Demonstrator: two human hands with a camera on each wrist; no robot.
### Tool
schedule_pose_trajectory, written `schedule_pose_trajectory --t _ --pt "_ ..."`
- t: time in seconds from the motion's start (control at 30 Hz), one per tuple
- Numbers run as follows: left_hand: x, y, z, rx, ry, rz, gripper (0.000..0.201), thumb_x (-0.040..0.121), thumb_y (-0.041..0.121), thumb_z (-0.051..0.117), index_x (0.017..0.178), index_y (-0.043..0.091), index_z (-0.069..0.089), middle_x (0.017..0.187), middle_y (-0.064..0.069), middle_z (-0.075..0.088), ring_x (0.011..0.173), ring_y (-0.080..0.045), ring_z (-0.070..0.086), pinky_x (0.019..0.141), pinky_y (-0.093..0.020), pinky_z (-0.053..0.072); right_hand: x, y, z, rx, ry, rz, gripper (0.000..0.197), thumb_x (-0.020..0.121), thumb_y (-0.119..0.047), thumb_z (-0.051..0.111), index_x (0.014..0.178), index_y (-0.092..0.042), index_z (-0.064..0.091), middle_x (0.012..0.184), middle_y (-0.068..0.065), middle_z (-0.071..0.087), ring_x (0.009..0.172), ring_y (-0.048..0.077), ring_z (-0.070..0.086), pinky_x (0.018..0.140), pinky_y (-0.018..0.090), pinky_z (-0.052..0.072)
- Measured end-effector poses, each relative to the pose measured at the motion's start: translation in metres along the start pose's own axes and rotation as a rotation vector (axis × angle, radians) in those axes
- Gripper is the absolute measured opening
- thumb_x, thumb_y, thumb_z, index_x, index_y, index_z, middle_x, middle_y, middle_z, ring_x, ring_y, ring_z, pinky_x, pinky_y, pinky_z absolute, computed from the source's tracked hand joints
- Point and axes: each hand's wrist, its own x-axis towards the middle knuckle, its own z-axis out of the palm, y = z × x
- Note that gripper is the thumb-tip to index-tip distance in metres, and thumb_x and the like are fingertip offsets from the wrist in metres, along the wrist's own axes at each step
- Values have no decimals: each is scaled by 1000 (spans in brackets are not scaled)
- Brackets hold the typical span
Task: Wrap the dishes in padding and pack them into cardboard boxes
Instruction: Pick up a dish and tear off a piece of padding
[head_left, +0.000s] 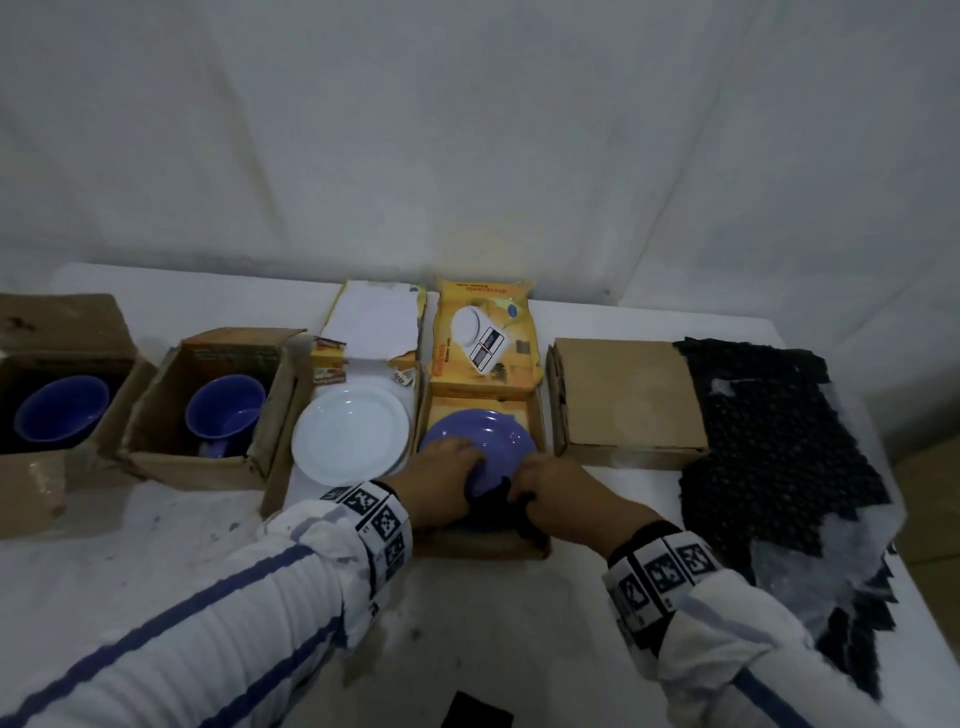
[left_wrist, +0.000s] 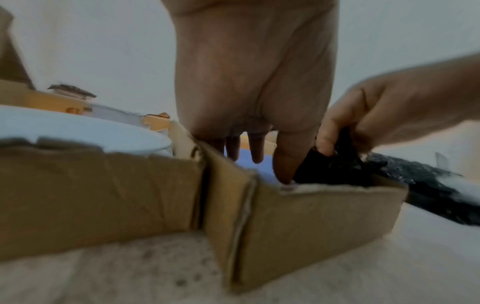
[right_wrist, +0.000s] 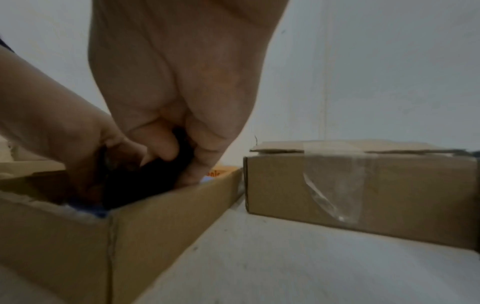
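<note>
The blue plate (head_left: 480, 441) sits in the open yellow-lidded box (head_left: 536, 421) mid-worktop. Left hand (head_left: 441, 470) lies flat on it, fingers straight. Right hand (head_left: 553, 486) is bunched tight around black padding (head_left: 493, 501) at the plate's near edge. White plate (head_left: 350, 434) sits just left.

Both our forearms reach forward, wrists close together. Our left hand (head_left: 441, 467) lies palm down, fingers (left_wrist: 255, 150) straight and spread. Our right hand (head_left: 550, 483) is curled, fingers (right_wrist: 166, 144) and thumb pinching dark material.
</note>
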Motion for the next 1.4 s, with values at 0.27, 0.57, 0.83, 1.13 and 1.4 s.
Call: schedule_pose_trajectory --t 0.27,0.57,0.83,1.13,1.4 --pt "5 -4 4 186 -76 21 65 82 50 62 138 25 41 153 -8 20 139 -31 21 111 -44 29 7 -19 17 -363 -239 122 38 97 -39 42 117 -13 60 118 12 62 113 30 52 101 41 28" --pt "-3 6 26 360 124 14 70 77 46 65 135 20 35 146 -11 29 130 -32 32 104 -41 29 -2 -18 24 -463 84 134 17 89 -27 54 96 -19 66 98 3 61 98 22 54 91 44 32" --pt "-2 10 4 299 -100 41 68 77 47 64 135 26 37 146 -8 26 132 -35 26 107 -48 24 -14 0 10 19 256 238 26 91 -15 47 102 -19 70 108 1 68 102 22 59 94 32 41" --pt "37 87 -17 -217 205 51 27 83 23 57 110 23 56 118 -3 51 113 -25 47 93 -38 40 -72 117 -25 139 573 929 39 88 -20 52 126 -14 46 134 13 36 122 35 36 100 45 34" --pt "59 136 -3 -247 369 120 27 84 17 52 110 22 59 115 0 54 109 -22 47 87 -31 36 -78 158 5 33 528 826 23 92 -9 45 113 -4 54 124 15 45 114 34 43 91 38 41"
